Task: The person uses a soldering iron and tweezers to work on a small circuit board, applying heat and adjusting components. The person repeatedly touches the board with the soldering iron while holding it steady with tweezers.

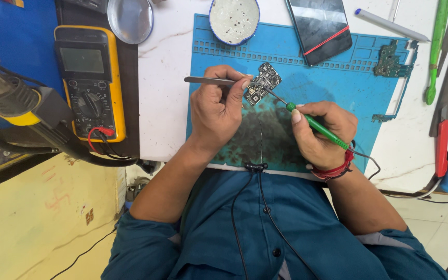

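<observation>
— Where is the camera looking from?
— It is sitting on the person's head, looking almost straight down over the chest onto the blue rubber work mat (338,72) on the white marble tabletop (164,78).
— How near?
— Close; forearms are filling the lower frame. Only this one view is showing.

A yellow meter (90,83), a black phone (321,27), a white dish (234,19) and a pen (390,25) lie on the desk (164,88).
</observation>
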